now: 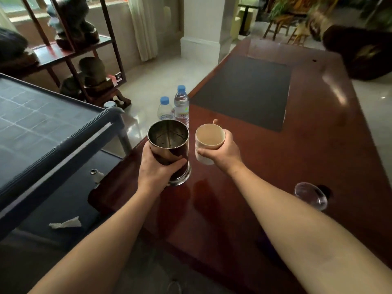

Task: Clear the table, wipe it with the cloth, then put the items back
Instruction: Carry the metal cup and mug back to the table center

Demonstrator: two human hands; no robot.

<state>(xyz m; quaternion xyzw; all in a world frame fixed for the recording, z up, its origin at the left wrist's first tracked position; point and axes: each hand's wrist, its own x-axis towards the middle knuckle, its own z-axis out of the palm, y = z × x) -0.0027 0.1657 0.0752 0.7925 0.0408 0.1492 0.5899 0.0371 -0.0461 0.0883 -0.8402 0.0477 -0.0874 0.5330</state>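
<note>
My left hand (156, 166) grips a shiny steel canister (169, 143) with a perforated insert, upright near the left edge of the dark red wooden table (307, 158). Whether its base touches the table I cannot tell. My right hand (220, 152) holds a cream mug (209, 141), lifted just right of the canister. Two water bottles with blue caps (182, 105) (165, 109) stand at the table's left edge behind the canister. A clear glass (311, 195) lies on its side at the right, by my right forearm. A crumpled white cloth (66, 223) lies on the cart's lower shelf.
A blue cart (53, 132) stands to the left of the table, with a small white bottle (96, 175) on its lower shelf. A dark mat (244, 92) covers the table's middle. A wooden display shelf (70, 49) with dark ornaments stands behind the cart.
</note>
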